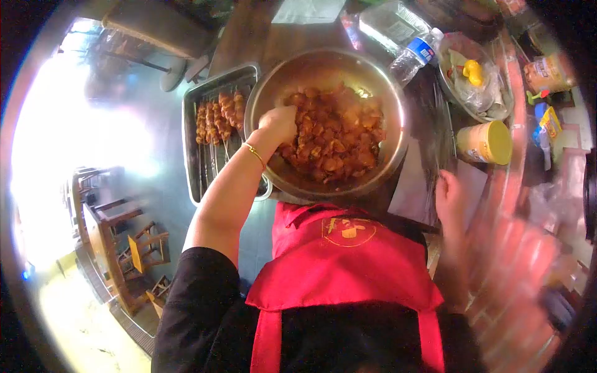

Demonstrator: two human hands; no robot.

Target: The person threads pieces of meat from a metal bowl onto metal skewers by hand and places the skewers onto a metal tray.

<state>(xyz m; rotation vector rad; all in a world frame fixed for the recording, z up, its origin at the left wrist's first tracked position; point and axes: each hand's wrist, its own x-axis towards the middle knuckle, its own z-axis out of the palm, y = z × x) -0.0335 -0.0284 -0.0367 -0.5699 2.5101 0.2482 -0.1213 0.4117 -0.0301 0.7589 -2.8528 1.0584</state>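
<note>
A large steel bowl (pixel 398 146) holds many chunks of red-marinated meat (pixel 333 140). My left hand (pixel 278 123) reaches over the bowl's left rim, fingers curled at the edge of the meat. Their tips are hidden, so what they grip cannot be made out. Right of the bowl, my right hand (pixel 449 193) is low over a pale sheet (pixel 413 189), fingers bent together. Thin stick-like lines run just above that hand, too faint to tell whether it holds one. Left of the bowl, a metal tray (pixel 194 168) bears several meat skewers (pixel 214 121).
A plastic water bottle (pixel 415 57) lies beyond the bowl's right rim, beside a foil container (pixel 392 25). Further right are a basin (pixel 444 71) with plastic bags, a yellow-lidded tub (pixel 491 142) and a brick ledge (pixel 515 118). Wooden chairs (pixel 149 245) stand on the floor at left.
</note>
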